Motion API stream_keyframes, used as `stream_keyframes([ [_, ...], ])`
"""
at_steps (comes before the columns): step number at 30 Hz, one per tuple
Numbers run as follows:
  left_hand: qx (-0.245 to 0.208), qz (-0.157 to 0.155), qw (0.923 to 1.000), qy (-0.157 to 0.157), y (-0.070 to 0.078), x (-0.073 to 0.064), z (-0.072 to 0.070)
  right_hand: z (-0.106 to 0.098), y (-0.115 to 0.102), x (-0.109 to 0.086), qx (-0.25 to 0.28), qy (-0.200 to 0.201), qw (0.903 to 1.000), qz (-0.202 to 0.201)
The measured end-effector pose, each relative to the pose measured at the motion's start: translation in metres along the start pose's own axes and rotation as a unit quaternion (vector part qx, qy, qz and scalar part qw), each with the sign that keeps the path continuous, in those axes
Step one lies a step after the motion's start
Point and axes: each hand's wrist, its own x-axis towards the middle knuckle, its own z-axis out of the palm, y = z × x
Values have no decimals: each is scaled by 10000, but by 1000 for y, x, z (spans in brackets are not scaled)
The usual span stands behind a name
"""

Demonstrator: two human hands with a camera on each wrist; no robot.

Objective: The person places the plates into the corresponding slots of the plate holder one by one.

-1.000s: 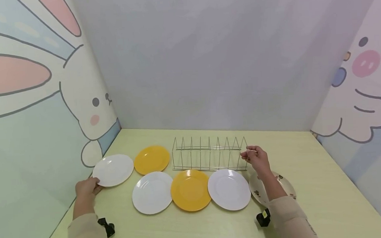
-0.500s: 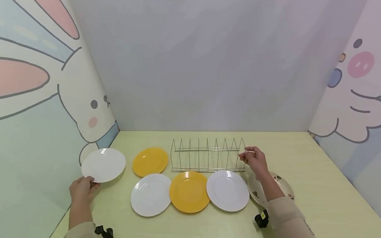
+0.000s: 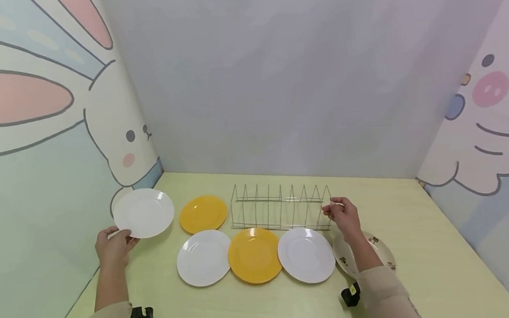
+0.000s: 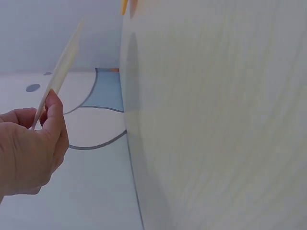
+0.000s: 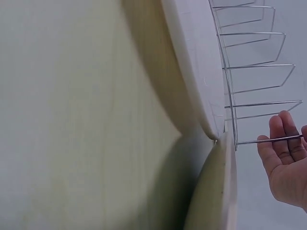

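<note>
My left hand (image 3: 112,246) pinches the near edge of a white plate (image 3: 144,213) at the far left. In the left wrist view the plate (image 4: 62,66) appears edge-on, tilted and off the table, between thumb and fingers. At the back stands a wire plate rack (image 3: 280,201) with several upright dividers and no plate in it. Its right end wire is held in my right hand (image 3: 344,216); in the right wrist view the fingers curl about that wire (image 5: 268,140). A yellow plate (image 3: 203,214) lies between the held plate and the rack.
Along the front lie a white plate (image 3: 204,258), a yellow plate (image 3: 254,255), another white plate (image 3: 306,255) and a patterned beige plate (image 3: 381,251), partly under my right forearm. Walls with cartoon drawings bound the table (image 3: 246,310) at the back and sides.
My left hand has raised the white plate off the table, and it now sits higher in view. The right hand stays at the rack's end; the other plates have not moved.
</note>
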Motion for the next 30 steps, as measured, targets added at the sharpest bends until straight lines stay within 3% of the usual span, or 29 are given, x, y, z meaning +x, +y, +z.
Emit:
stream_keyframes([
  [5,11,302,9995,96,8,-14,10,-1,1,2,-198,-104,9997,-99],
  [15,-152,292,9994,120,5,-28,25,0,2,0,-330,-91,9994,-37],
  [21,-380,522,9979,48,2,-36,40,-1,1,-1,-472,-87,9988,-94],
  [30,-461,779,9956,-258,2,-46,67,6,7,3,-886,545,9945,-126],
])
